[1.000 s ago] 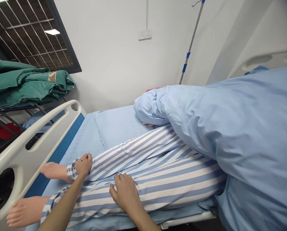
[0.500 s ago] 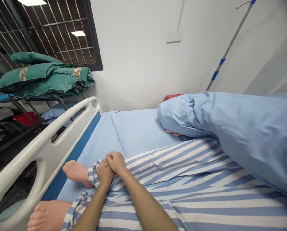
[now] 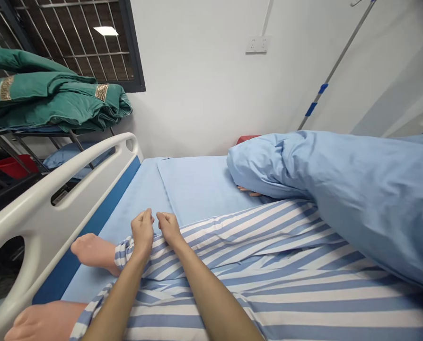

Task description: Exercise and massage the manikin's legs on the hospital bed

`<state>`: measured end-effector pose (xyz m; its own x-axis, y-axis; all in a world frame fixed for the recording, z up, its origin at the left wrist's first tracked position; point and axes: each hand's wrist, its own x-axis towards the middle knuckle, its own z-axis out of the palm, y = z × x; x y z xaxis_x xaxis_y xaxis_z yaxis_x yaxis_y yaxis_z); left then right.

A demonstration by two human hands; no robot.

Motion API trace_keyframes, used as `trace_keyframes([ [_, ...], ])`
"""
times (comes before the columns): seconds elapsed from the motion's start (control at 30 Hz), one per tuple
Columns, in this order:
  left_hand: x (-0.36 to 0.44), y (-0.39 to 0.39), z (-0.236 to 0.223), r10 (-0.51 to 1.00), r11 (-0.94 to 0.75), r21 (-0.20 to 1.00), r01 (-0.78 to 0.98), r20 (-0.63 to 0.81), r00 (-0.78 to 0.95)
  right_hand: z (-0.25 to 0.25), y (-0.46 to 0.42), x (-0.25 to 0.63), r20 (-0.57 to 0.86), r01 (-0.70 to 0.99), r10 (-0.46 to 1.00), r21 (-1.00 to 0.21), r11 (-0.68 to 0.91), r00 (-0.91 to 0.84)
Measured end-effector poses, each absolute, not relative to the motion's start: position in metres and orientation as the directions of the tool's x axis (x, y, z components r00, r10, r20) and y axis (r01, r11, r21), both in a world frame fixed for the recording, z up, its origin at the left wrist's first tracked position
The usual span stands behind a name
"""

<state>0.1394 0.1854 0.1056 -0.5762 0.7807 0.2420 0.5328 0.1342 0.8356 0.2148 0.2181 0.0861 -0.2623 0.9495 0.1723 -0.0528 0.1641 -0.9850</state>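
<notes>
My left hand [image 3: 142,232] is closed in a fist above the lower part of the far leg, by the trouser cuff. Just right of it, a small gap away, my right hand [image 3: 169,227] is also a fist, thumb side up. No object shows in either. Beneath them lie blue-and-white striped trousers [image 3: 240,232] on legs stretched along the bed. The bare far foot [image 3: 94,251] and near foot [image 3: 44,319] have a smooth, manikin-like look. Whether the undersides of my fists touch the cloth is hidden.
A white bed end board [image 3: 87,189] stands left of the feet. A folded blue quilt [image 3: 356,180] covers the upper body, with fingertips [image 3: 249,191] under its edge. Green bundles [image 3: 73,104] lie on a rack beyond. A pole [image 3: 335,66] stands by the wall.
My hands were together on the lower leg, the right over the left. Now they are apart, side by side as fists. The view has shifted slightly.
</notes>
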Motion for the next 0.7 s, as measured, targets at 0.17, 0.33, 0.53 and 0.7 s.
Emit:
trace_keyframes([
  [0.17, 0.154, 0.192, 0.085, 0.788, 0.146, 0.848, 0.51, 0.212, -0.578, 0.088, 0.218, 0.214, 0.139, -0.113, 0.969, -0.987, 0.117, -0.206],
  [0.33, 0.154, 0.186, 0.076, 0.827, 0.154, 0.792, 0.59, 0.224, -0.516, 0.113, 0.21, 0.228, 0.206, 0.448, 0.947, -0.843, 0.299, -0.246],
  [0.53, 0.159, 0.185, 0.079, 0.836, 0.189, 0.708, 0.68, 0.248, -0.49, 0.105, 0.208, 0.261, 0.284, 0.522, 0.89, -0.73, 0.441, -0.356],
  [0.7, 0.172, 0.192, 0.094, 0.843, 0.132, 0.785, 0.605, 0.232, -0.486, 0.088, 0.216, 0.266, 0.281, 0.296, 0.921, -0.886, 0.357, -0.27],
])
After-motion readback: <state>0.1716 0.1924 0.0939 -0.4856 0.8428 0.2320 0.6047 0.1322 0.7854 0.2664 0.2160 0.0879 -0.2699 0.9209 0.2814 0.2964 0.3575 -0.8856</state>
